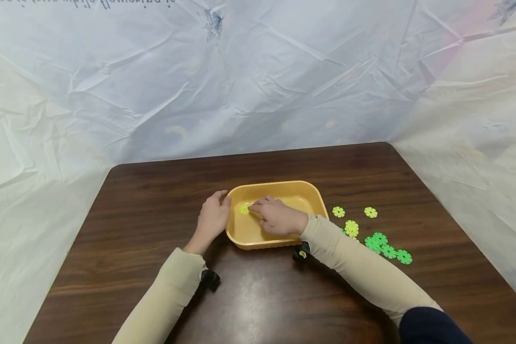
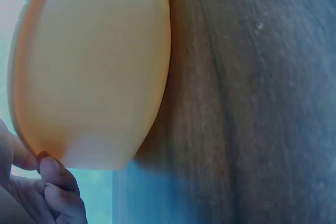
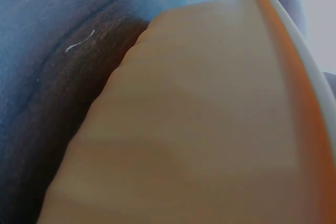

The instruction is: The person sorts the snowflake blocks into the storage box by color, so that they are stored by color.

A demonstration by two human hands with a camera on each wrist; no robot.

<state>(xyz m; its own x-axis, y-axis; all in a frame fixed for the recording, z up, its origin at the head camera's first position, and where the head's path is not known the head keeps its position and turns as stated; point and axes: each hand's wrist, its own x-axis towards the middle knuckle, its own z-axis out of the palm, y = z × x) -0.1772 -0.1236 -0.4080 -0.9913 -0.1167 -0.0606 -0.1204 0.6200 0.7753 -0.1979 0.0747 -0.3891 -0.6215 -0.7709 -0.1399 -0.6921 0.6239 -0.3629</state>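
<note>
A yellow-orange plastic basin [image 1: 279,241] sits on the brown table. At its left end my left hand [image 1: 213,215] grips the rim; in the left wrist view, the thumb and fingers [image 2: 60,177] close around the rim at a corner. My right hand [image 1: 279,217] reaches down inside the basin, its index finger stretched out to the left. That fingertip is right at the edge of a yellow-green notched plastic disc [image 1: 244,209]. I cannot tell whether the thumb pinches the disc too. The right wrist view shows the basin's outer wall [image 3: 194,98], which hides the right fingers.
Right of the basin lie several loose notched discs, yellow-green ones [image 1: 351,228] nearer it and green ones [image 1: 388,251] farther right. The right sleeve [image 1: 348,258] partly covers some. A wrinkled pale cloth [image 1: 258,95] hangs behind the table's far edge.
</note>
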